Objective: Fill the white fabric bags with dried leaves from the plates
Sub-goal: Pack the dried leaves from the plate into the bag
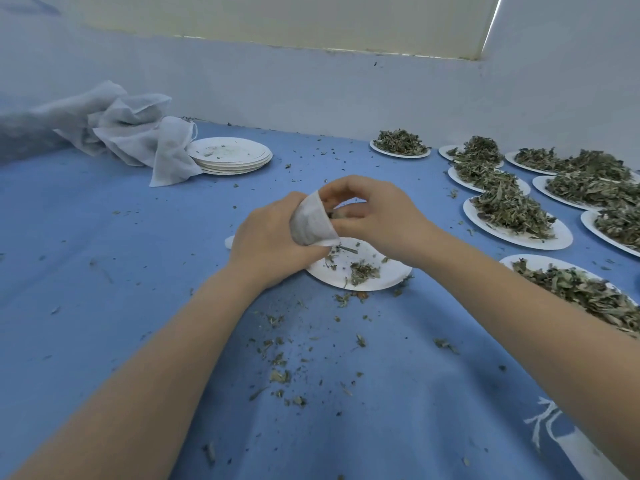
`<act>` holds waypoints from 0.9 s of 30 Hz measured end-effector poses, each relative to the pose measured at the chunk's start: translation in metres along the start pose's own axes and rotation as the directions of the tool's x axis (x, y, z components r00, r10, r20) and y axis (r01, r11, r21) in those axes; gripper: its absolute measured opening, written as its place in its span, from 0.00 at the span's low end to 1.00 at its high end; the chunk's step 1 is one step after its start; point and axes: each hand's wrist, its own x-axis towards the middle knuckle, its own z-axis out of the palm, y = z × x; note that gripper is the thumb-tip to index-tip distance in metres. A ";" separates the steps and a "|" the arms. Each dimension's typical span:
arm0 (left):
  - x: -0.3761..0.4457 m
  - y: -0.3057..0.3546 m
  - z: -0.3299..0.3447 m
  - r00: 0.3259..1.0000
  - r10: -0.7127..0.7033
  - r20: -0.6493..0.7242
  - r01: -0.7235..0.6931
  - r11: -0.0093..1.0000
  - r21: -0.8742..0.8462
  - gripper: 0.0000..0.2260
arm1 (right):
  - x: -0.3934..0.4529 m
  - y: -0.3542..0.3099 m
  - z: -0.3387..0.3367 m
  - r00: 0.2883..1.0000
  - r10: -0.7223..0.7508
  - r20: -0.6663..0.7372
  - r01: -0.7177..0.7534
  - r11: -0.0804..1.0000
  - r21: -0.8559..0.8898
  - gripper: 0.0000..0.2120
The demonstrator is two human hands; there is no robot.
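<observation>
Over a nearly bare plate (360, 271) in the middle of the blue cloth (121, 271), two hands are busy with one small white bag (311, 221). The left hand (268, 237) is curled round the bag and holds it up with its mouth facing right. The right hand (375, 216) has its fingers bent at the bag's mouth. It looks like it is pinching some leaves and poking them in, but the fingertips hide most of what they hold.

So the step now is stuffing this bag. Only a few leaf bits (360, 271) are left on the plate under the hands. I think the next move is to scoop up those last bits, or to reach for a full plate (517, 220) on the right, where many plates heaped with leaves wait. The left hand must keep the bag's mouth wide so nothing spills. Crumbs are already all over the cloth.

Far back on the left sits a stack of used plates (230, 155), and beside it a pile of soft white bags (138, 133).

No words or labels can be read. There is only a white pattern on the cloth at the bottom right.
</observation>
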 end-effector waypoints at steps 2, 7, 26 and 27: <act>0.000 0.001 0.000 1.000 -0.004 -0.016 0.004 1.000 -0.025 0.21 | 0.003 0.001 0.005 0.995 -0.009 -0.104 0.005 0.999 -0.036 0.11; -0.002 0.005 0.006 0.999 -0.008 -0.034 0.008 1.000 0.000 0.17 | 0.011 0.000 0.018 0.994 0.014 -0.104 -0.039 0.970 -0.238 0.06; 0.001 -0.001 0.007 0.998 -0.004 -0.055 0.002 0.999 -0.036 0.20 | 0.014 -0.006 0.009 0.990 -0.136 0.045 0.143 0.947 -0.289 0.13; 0.001 -0.002 0.006 0.999 -0.011 -0.043 0.008 0.999 -0.050 0.20 | 0.015 -0.008 0.008 0.992 -0.093 0.089 0.113 0.960 -0.256 0.13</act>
